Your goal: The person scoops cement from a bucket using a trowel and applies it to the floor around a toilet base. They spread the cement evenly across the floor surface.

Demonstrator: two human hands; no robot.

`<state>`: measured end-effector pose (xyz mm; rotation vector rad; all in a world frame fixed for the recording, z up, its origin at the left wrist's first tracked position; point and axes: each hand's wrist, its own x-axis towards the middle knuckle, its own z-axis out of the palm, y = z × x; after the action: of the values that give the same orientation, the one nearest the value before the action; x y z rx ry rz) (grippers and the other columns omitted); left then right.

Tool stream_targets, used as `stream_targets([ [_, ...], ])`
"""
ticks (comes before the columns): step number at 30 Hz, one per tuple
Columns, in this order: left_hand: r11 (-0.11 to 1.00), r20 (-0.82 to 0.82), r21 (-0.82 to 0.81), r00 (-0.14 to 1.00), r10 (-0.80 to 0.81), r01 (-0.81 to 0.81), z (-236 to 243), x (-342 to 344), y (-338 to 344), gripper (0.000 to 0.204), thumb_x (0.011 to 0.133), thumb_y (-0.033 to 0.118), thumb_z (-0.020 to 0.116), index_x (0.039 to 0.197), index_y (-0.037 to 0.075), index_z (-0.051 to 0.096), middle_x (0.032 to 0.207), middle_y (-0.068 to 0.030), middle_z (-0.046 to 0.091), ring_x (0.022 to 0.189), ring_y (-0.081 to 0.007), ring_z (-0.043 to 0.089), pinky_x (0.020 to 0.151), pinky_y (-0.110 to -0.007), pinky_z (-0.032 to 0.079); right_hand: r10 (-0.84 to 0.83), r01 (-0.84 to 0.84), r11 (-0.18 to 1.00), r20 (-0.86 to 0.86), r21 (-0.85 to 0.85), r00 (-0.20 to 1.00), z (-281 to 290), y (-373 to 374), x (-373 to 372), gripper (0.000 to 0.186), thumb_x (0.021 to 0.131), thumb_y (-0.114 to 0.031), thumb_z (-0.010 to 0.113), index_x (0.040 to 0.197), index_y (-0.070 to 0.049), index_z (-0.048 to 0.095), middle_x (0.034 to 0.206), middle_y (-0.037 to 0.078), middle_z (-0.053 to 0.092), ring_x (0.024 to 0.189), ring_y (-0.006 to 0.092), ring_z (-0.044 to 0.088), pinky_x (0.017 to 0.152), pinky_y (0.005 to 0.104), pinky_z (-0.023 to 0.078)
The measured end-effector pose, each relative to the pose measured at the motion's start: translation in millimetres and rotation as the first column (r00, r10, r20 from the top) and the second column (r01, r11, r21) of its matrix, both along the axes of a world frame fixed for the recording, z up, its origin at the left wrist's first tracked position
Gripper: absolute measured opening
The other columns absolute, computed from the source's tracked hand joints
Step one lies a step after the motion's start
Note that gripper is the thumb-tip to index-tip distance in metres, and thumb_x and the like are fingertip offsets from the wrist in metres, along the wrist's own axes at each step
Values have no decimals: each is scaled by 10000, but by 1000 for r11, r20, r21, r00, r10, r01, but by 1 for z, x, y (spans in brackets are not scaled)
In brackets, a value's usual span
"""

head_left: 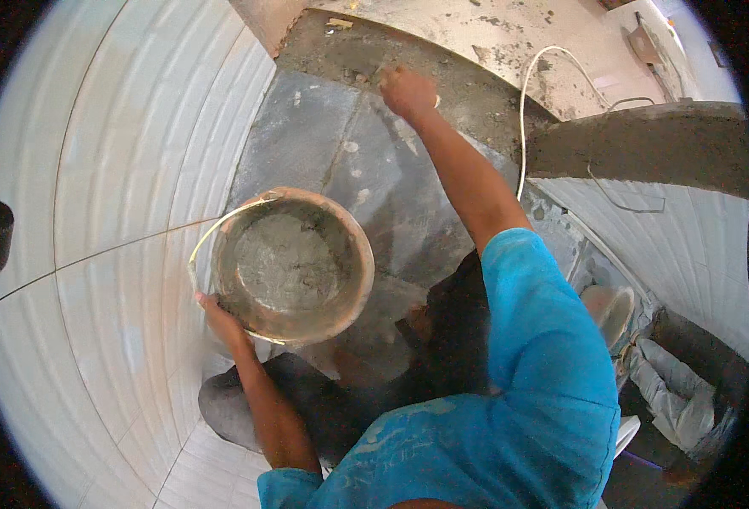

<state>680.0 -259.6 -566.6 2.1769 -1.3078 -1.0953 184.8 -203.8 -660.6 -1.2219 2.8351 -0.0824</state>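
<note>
A round bucket (363, 254) smeared with grey mortar stands at my left, in front of the tiled wall. Wet-looking grey mortar (294, 259) covers its bottom. My left hand (220, 319) is closed on the bucket's pale wire handle (207, 235), low on its left side. Farther out, my right arm is stretched forward. My right hand (408, 92) is closed like a fist at the edge of a rough strip of grey mortar (340, 55). Whatever its fingers may hold is hidden from this view.
White ribbed wall tiles (137, 127) rise close at my left. Dark grey slabs (298, 119) lie beyond the bucket. At the right, a white cable (524, 110) loops beside a mortar-topped curved ledge (646, 144). A crumpled pale bag (671, 394) lies at lower right.
</note>
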Motion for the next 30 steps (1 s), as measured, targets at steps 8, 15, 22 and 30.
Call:
stream_targets([
  [8, 990, -26, -140, 1000, -15, 12, 28, -26, 23, 634, 973, 530, 286, 849, -48, 518, 845, -117, 534, 779, -230, 460, 734, -364, 397, -256, 268, 963, 219, -25, 941, 2, -11, 29, 402, 858, -404, 573, 1172, -153, 572, 1139, 138, 581, 1030, 339, 600, 828, 489, 484],
  [15, 929, 119, -305, 977, -179, 208, -1, -2, 23, 593, 990, 482, 277, 826, -43, 499, 811, -126, 515, 754, -251, 437, 726, -373, 390, 243, 723, 676, 969, -143, -35, -56, -118, 15, 355, 852, -360, 641, 1027, -56, 584, 751, 99, 618, 682, 221, 617, 594, 348, 503],
  [22, 972, -90, -232, 994, -62, 40, -11, 3, 31, 597, 987, 472, 292, 829, -43, 549, 849, -123, 570, 780, -235, 484, 752, -373, 402, 146, 769, 584, 966, -258, 213, -103, -67, 1, 229, 848, -240, 645, 941, -42, 576, 730, 66, 602, 611, 151, 571, 518, 293, 459],
  [30, 993, -81, -117, 997, -16, 7, 0, -3, 28, 686, 960, 541, 310, 1028, -85, 580, 1013, -175, 606, 911, -272, 557, 819, -395, 433, -56, 422, 763, 601, -489, 797, -88, -12, -14, 300, 862, -299, 562, 1006, -40, 603, 831, 105, 605, 739, 226, 573, 658, 366, 452],
])
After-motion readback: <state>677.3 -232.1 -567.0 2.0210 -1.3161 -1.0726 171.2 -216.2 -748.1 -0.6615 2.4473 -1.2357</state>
